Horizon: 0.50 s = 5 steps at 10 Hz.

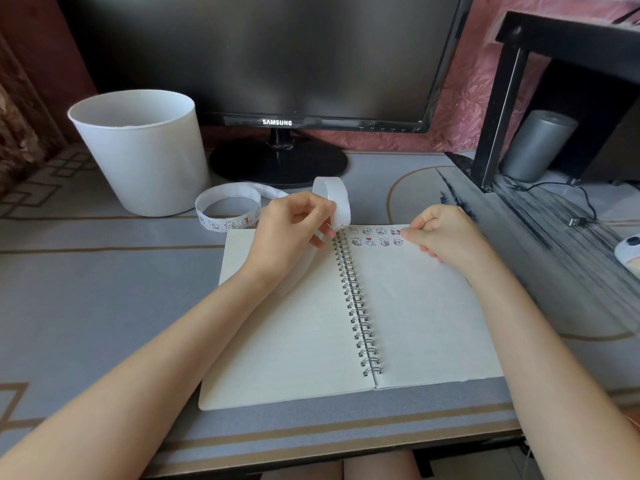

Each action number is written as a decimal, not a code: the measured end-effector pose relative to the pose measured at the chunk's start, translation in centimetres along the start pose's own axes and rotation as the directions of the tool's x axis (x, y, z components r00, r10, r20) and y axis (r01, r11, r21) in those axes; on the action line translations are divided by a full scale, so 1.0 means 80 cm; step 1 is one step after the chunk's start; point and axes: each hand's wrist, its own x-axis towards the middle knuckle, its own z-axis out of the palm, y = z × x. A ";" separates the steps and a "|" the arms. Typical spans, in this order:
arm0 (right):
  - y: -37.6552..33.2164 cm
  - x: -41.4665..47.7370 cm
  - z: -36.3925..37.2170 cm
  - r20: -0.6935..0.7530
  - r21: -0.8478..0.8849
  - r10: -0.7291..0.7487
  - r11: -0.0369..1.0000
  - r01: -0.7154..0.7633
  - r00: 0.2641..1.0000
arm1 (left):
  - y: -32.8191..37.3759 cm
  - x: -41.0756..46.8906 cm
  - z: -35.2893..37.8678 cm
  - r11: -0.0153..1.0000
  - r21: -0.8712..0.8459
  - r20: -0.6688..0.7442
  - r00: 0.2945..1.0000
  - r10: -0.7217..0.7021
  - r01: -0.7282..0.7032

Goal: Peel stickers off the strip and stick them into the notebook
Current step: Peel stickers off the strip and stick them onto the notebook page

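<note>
An open spiral notebook (304,323) lies on the desk, its right page bearing two short rows of small cartoon stickers (375,236) along the top. My left hand (294,226) pinches the white sticker strip (228,211), which loops up above the spiral and curls back toward the bin. My right hand (446,237) has its fingers curled, and the fingertips press on the page at the right end of the sticker rows, by the last sticker (398,232). Whether a sticker lies under the fingertips is hidden.
A white bin (145,157) stands at the back left. A black monitor (277,64) on its round base (277,161) is behind the notebook. A black shelf frame (502,109), a grey cylinder (536,147) and a USB cable (578,220) occupy the right.
</note>
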 end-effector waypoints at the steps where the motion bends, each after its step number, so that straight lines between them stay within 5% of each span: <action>1: 0.000 -0.002 0.000 -0.012 0.012 0.004 1.000 -0.004 1.000 | 0.000 0.000 0.000 1.000 0.001 0.000 1.000 -0.001 0.001; 3: -0.003 -0.006 0.009 -0.088 -0.167 -0.054 0.985 0.039 0.995 | -0.001 0.001 0.001 1.000 -0.005 0.002 1.000 0.003 -0.003; 5: -0.004 -0.006 0.009 -0.093 -0.165 -0.070 0.985 0.054 0.993 | -0.002 0.001 0.000 1.000 -0.007 0.003 1.000 0.002 -0.002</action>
